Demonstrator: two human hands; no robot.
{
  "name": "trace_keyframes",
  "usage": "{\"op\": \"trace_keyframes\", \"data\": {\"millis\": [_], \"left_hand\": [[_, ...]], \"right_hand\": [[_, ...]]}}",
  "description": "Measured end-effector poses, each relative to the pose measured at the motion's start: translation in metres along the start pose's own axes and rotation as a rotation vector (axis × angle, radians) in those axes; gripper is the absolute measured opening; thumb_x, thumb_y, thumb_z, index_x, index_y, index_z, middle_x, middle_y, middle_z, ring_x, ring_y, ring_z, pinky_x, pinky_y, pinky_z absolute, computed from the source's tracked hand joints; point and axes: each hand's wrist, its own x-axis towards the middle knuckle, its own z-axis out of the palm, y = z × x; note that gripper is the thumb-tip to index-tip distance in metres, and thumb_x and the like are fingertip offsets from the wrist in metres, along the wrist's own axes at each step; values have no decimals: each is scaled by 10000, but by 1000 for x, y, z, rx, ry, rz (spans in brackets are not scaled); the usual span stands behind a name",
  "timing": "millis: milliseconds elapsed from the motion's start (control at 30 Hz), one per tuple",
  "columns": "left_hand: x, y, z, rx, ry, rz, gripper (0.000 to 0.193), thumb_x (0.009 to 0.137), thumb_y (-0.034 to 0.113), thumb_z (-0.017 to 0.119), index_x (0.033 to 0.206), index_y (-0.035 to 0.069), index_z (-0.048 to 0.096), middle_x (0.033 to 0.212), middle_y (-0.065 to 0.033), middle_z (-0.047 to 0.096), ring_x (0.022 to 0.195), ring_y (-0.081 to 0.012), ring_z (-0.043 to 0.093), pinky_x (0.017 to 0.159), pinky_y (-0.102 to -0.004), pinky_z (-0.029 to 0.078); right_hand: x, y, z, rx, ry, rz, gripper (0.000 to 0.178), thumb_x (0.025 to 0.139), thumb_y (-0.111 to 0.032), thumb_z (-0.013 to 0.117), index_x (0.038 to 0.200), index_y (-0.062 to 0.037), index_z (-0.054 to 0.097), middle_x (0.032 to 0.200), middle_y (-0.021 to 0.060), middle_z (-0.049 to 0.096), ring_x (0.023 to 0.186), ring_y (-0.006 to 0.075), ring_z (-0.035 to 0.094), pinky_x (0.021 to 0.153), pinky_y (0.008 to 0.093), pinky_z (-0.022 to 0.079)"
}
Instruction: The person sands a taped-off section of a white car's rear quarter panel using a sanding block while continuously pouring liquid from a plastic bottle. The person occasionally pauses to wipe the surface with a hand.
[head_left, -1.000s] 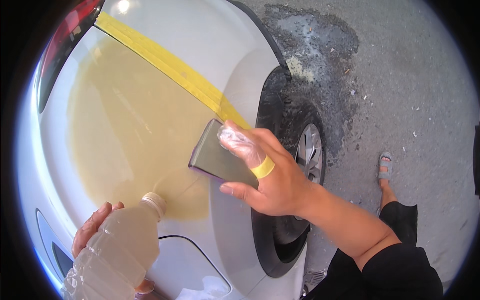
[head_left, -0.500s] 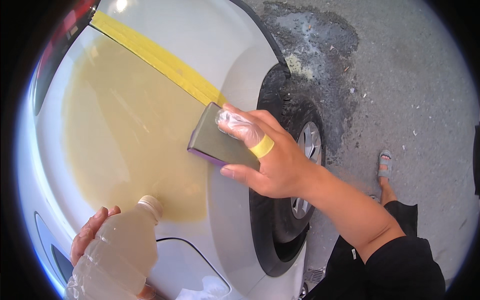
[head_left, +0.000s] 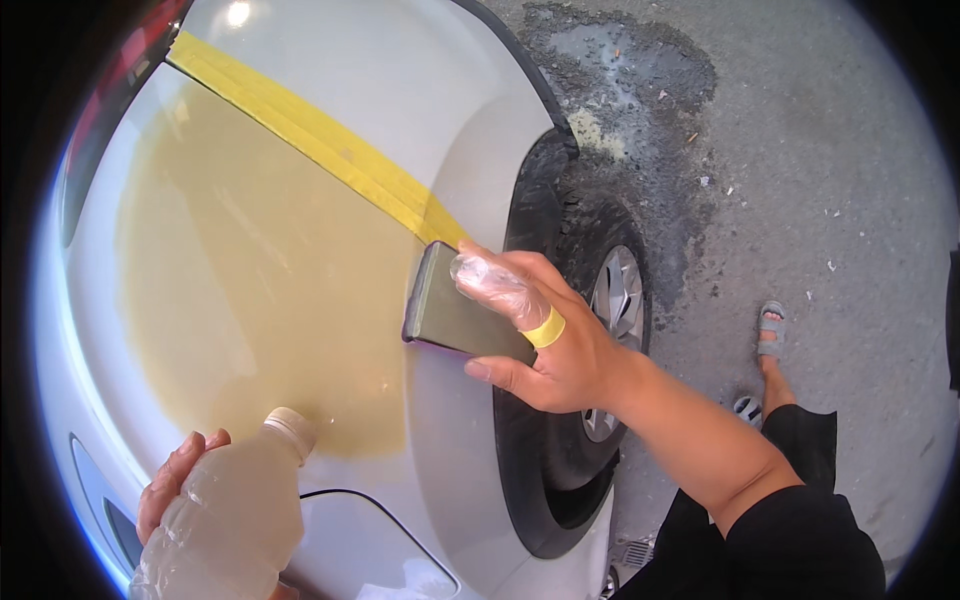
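Note:
My right hand (head_left: 575, 365) grips a flat sanding block (head_left: 462, 308), dark grey-green on top with a purple lower edge. It rests against the pale car body panel (head_left: 455, 400), by the right edge of a smooth tan patch (head_left: 250, 260). Clear plastic film covers one finger of that hand, secured with a yellow tape band. At lower left, my left hand (head_left: 172, 480) is wrapped round a clear plastic bottle (head_left: 235, 515) of cloudy liquid. The bottle tilts with its white cap end towards the patch's near edge; part of the hand is hidden behind it.
Yellow masking tape (head_left: 320, 138) runs diagonally along the patch's far edge, ending near the block. A wheel (head_left: 618, 290) sits under the dark arch trim to the right. Beyond lies grey pavement (head_left: 850, 200) with a wet stain (head_left: 640, 130). A sandalled foot (head_left: 770, 330) stands there.
My right hand and the sanding block have slid right and nearer, off most of the tan patch. The bottle in my left hand has shifted slightly left and down.

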Motion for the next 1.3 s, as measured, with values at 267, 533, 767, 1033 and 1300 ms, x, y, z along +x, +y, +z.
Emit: {"op": "trace_keyframes", "data": {"millis": [267,533,767,1033,1300], "left_hand": [[-8,-22,-14,-263,139,-130,1255,565,890,728,1376,-26,450,1341,-226,553,1213,-404,617,1061,-560,490],[-1,-5,7,-89,102,37,1287,543,907,722,1385,-24,435,1366,-222,542,1237,-400,604,1083,-552,469],[1,0,12,-54,106,32,1295,545,916,709,1385,-28,431,1369,-225,542,1233,-405,606,1082,-552,469],[-5,-18,-2,-198,138,-71,1280,548,900,726,1377,-32,439,1359,-233,547,1229,-410,607,1071,-556,480],[-11,-33,-17,-316,154,-127,1269,548,886,741,1370,-34,446,1351,-239,549,1226,-413,608,1064,-559,489]], "right_hand": [[-6,11,-5,52,-17,-42,662,837,-236,799,1395,-24,515,1529,201,440,1224,382,524,1031,450,456],[-13,11,-5,114,-21,44,707,851,-279,801,1429,-33,478,1463,234,507,1222,389,539,1017,448,463],[-9,11,-6,55,-19,23,698,850,-283,803,1412,-17,487,1454,234,514,1198,394,548,1005,437,471],[-1,11,-4,65,-3,11,714,841,-280,807,1411,-13,471,1443,241,500,1204,394,536,1028,462,453],[10,14,-3,2,18,-73,846,825,-235,805,1502,0,357,1374,197,526,1183,384,521,1019,461,451]]}}
